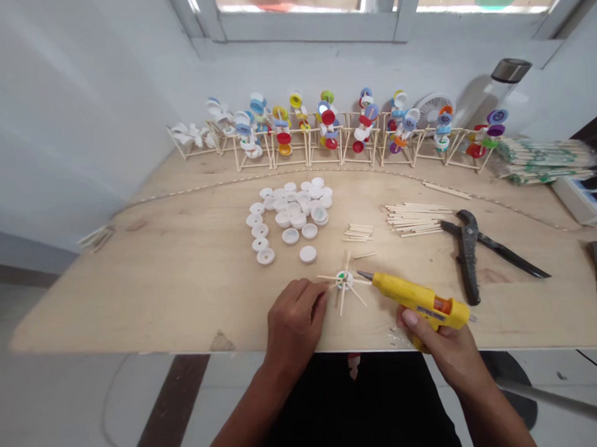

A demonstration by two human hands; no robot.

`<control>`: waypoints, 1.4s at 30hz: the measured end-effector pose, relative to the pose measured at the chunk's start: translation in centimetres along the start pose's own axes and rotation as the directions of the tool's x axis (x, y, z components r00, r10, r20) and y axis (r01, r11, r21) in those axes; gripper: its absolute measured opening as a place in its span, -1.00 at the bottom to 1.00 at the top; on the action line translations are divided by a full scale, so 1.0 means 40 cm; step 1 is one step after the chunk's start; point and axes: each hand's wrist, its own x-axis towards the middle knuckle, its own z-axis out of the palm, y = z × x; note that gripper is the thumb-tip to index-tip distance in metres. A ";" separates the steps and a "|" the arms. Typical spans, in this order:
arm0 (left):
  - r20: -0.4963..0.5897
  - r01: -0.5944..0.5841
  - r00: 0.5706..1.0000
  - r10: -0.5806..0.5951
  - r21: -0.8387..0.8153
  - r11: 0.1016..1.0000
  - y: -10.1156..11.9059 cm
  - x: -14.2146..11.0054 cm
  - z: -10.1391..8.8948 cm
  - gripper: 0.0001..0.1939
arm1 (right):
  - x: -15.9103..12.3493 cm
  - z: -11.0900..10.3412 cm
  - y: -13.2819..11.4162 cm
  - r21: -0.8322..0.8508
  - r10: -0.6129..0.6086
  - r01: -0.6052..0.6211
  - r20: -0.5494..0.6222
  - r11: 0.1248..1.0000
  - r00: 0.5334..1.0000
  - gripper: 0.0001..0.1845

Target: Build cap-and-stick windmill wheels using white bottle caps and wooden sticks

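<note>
Several thin wooden sticks [355, 295] spread like a star around a small bottle cap [344, 280], near the table's [133, 305] front edge. The left hand [296, 327] holds one stick end in a narrow grip. The right hand [442, 349] closes its grip around a yellow hot glue gun [417, 300], with the nozzle just beside the sticks. Toward the far edge are white bottle caps [288, 217], loose sticks [415, 217], dark metal pliers [470, 254], and colourful cap models [323, 129].
</note>
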 end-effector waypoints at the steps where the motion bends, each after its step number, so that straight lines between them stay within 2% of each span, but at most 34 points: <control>1: 0.001 -0.001 1.000 0.001 0.003 1.000 0.000 0.000 0.001 -0.81 | 0.000 0.000 0.000 0.004 0.002 -0.002 0.003 1.000 1.000 -0.69; 18: 0.025 0.003 1.000 -0.004 0.035 0.999 0.003 0.003 0.002 -0.80 | -0.005 0.002 0.005 0.039 0.043 -0.043 -0.023 0.998 0.999 -0.66; 26: 0.013 -0.049 0.999 0.048 0.079 0.996 -0.005 0.006 0.005 -0.79 | -0.004 0.002 0.007 0.072 0.038 -0.037 -0.004 0.997 0.999 -0.69; 42: 0.091 -0.038 0.995 0.027 0.118 0.992 0.008 0.012 -0.003 -0.75 | -0.001 0.003 0.000 0.124 0.031 -0.033 0.023 0.992 0.999 -0.72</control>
